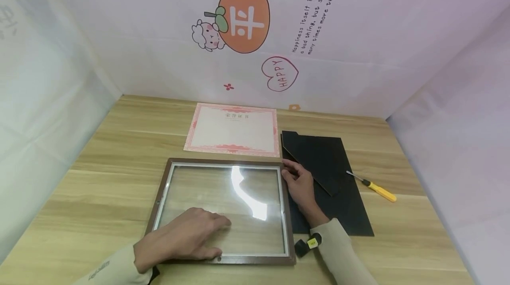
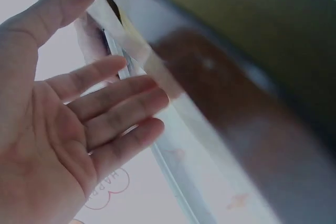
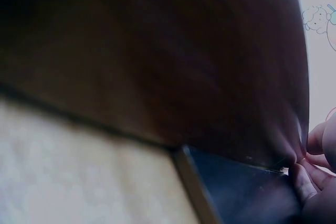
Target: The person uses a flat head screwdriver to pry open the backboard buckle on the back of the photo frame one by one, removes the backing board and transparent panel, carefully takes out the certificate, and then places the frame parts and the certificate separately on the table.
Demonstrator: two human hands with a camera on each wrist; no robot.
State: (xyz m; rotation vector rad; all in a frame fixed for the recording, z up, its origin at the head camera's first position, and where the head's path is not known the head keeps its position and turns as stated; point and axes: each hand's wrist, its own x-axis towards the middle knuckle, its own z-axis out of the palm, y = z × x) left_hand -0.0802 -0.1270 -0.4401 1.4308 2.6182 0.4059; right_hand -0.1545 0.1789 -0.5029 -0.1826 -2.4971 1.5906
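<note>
A brown picture frame (image 1: 259,259) with a pale inner lip lies flat on the wooden table, a clear pane (image 1: 207,187) inside it. My left hand (image 1: 193,234) is over the lower left of the frame, palm down, fingers loosely extended above the pane. Whether they touch it, I cannot tell. In the left wrist view the left palm (image 2: 58,129) shows bare beside the frame's shiny rim (image 2: 210,82). At the top right corner, my right hand (image 1: 300,187) holds the frame's edge between thumb and bent fingers. The right wrist view shows these fingertips (image 3: 304,182) against the dark frame side (image 3: 220,77).
A black backing board (image 1: 350,214) with a slanted stand leg lies to the right, partly under my right forearm. Beyond it rests a yellow-handled screwdriver (image 1: 380,190). A pink-bordered certificate (image 1: 235,132) lies behind the frame. White printed sheeting (image 1: 338,77) walls the table.
</note>
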